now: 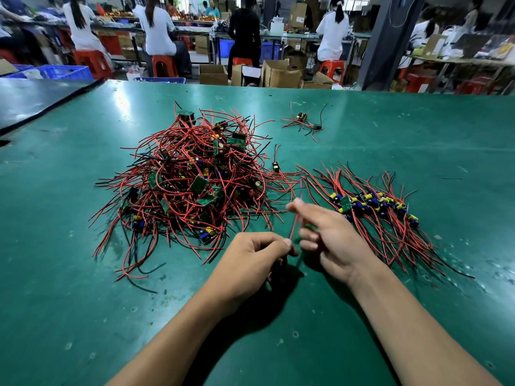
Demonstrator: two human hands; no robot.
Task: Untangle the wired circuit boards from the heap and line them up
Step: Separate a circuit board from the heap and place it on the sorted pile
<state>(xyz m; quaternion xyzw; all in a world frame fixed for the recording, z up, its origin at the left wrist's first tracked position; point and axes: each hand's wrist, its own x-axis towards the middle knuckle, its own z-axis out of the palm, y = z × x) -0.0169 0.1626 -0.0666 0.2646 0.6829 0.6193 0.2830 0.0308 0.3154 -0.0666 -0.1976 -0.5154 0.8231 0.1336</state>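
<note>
A tangled heap (192, 179) of small green circuit boards with red and black wires lies on the green table (83, 316), left of centre. To the right, a row of boards (373, 204) lies side by side, wires trailing toward me. My left hand (250, 260) grips one small board in its curled fingers, mostly hidden, and pinches its red wire (295, 218), which rises upward. My right hand (331, 235) is just right of it, blurred, its fingers loosely around that wire.
A small clump of wired boards (303, 122) lies apart at the back, and a single board (276, 165) sits between heap and row. A dark mat (36, 98) covers the table's far left corner. Beyond the far edge are cardboard boxes (281, 73), red stools and seated people.
</note>
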